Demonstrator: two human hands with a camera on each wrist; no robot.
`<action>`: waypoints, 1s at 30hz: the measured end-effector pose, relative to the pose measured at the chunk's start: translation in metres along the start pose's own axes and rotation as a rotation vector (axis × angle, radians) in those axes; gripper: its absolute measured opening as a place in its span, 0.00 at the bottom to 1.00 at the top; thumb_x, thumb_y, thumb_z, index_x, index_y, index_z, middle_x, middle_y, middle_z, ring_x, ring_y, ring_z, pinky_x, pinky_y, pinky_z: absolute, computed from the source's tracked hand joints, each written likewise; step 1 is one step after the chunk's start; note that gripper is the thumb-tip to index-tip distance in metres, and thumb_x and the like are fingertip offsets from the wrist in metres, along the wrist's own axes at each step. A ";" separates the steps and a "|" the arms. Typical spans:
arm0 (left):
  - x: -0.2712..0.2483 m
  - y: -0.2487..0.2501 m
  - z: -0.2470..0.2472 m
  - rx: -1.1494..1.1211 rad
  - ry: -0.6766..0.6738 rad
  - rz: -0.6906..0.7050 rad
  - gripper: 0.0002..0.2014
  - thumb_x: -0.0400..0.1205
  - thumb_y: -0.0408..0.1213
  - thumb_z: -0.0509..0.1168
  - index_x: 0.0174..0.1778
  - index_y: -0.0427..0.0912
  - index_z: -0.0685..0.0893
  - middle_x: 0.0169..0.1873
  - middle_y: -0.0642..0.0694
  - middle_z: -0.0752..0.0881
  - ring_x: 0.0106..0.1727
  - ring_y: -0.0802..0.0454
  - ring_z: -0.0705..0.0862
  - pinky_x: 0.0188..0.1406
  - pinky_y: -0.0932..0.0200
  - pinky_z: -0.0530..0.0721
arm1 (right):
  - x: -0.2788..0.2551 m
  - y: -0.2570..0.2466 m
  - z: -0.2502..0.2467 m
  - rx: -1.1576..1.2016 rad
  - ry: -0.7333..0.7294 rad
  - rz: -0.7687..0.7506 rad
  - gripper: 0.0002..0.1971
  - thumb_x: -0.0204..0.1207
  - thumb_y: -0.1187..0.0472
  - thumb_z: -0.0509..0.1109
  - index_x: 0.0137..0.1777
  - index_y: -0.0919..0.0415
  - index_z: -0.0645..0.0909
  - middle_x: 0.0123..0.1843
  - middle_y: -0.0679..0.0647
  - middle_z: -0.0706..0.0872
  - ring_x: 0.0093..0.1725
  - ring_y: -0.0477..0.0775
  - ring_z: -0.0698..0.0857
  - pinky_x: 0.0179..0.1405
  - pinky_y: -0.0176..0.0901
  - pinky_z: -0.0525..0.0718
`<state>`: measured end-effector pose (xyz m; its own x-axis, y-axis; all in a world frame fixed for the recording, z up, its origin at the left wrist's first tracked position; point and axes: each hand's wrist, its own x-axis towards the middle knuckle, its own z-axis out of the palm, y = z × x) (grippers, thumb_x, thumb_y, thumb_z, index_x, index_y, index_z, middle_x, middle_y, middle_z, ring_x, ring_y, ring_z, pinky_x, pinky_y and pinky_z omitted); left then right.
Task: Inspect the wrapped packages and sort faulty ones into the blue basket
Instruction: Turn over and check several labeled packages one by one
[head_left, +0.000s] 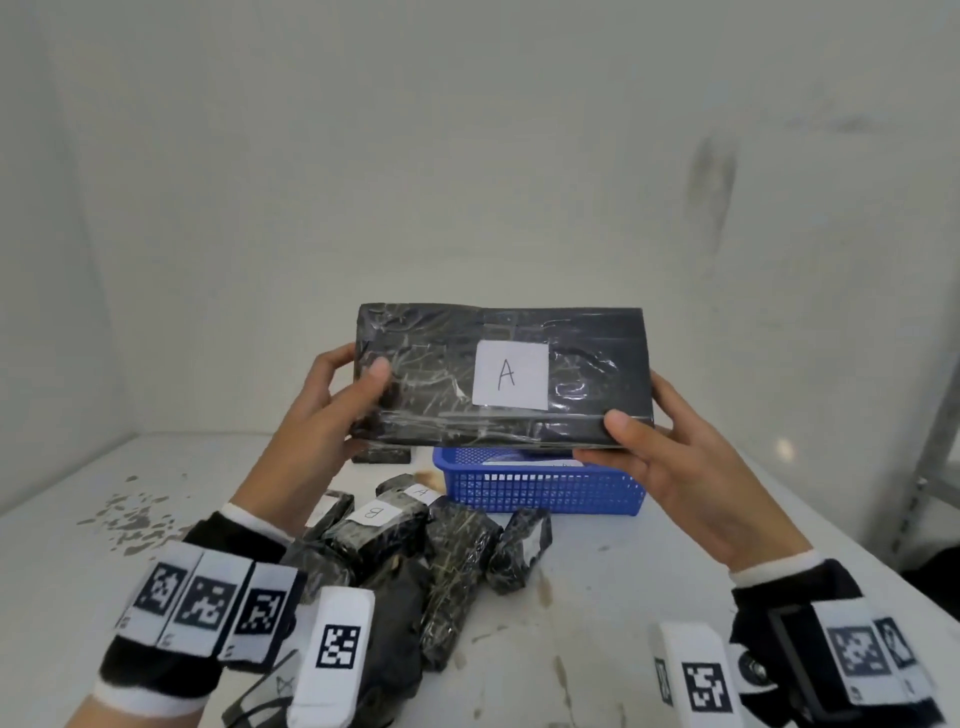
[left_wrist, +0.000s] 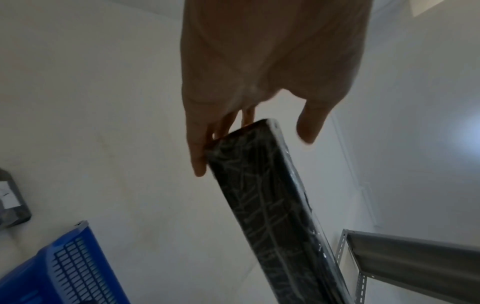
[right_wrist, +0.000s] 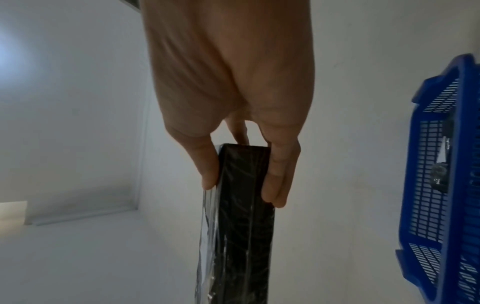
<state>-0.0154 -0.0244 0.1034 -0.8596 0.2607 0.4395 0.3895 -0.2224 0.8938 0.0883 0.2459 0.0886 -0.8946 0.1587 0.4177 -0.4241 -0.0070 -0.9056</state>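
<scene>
A large flat black package (head_left: 587, 364) wrapped in clear film, with a white label marked A, is held up above the blue basket (head_left: 540, 488). My left hand (head_left: 343, 395) grips its left end, thumb on the front face and fingers behind. My right hand (head_left: 654, 441) pinches its lower right corner, thumb in front and fingers beneath. The left wrist view shows the package (left_wrist: 265, 197) edge-on by my fingers (left_wrist: 197, 152). In the right wrist view the package (right_wrist: 244, 205) sits between thumb and fingers (right_wrist: 278, 181).
A heap of several smaller black wrapped packages (head_left: 415, 551) lies on the white table (head_left: 623, 561) in front of the basket, some labelled A or B. Another small package (head_left: 382, 455) lies behind on the left. Walls close the back and left. A grey metal shelf frame (head_left: 930, 467) stands at the right.
</scene>
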 end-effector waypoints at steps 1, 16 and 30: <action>-0.001 0.000 0.000 0.030 -0.046 -0.008 0.29 0.73 0.50 0.73 0.70 0.53 0.76 0.50 0.47 0.92 0.50 0.51 0.90 0.56 0.50 0.84 | 0.000 -0.002 -0.003 -0.026 0.000 -0.010 0.34 0.75 0.59 0.72 0.82 0.51 0.69 0.66 0.58 0.89 0.62 0.63 0.90 0.64 0.53 0.87; -0.018 0.000 0.027 0.252 -0.083 0.192 0.35 0.80 0.40 0.66 0.80 0.61 0.58 0.64 0.72 0.77 0.59 0.81 0.79 0.45 0.83 0.77 | -0.007 -0.022 -0.006 -0.274 0.111 -0.100 0.42 0.64 0.49 0.79 0.81 0.42 0.69 0.66 0.45 0.88 0.61 0.47 0.90 0.52 0.39 0.90; -0.026 0.014 0.036 0.522 0.077 0.114 0.50 0.63 0.57 0.77 0.80 0.56 0.58 0.54 0.73 0.76 0.55 0.70 0.81 0.50 0.72 0.76 | -0.005 -0.021 0.020 -0.443 0.176 -0.161 0.41 0.68 0.53 0.83 0.79 0.39 0.67 0.62 0.30 0.85 0.58 0.30 0.86 0.52 0.25 0.85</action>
<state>0.0243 -0.0005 0.1074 -0.8166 0.1878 0.5458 0.5771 0.2568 0.7752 0.0987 0.2258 0.1073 -0.7694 0.2876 0.5704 -0.4199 0.4453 -0.7909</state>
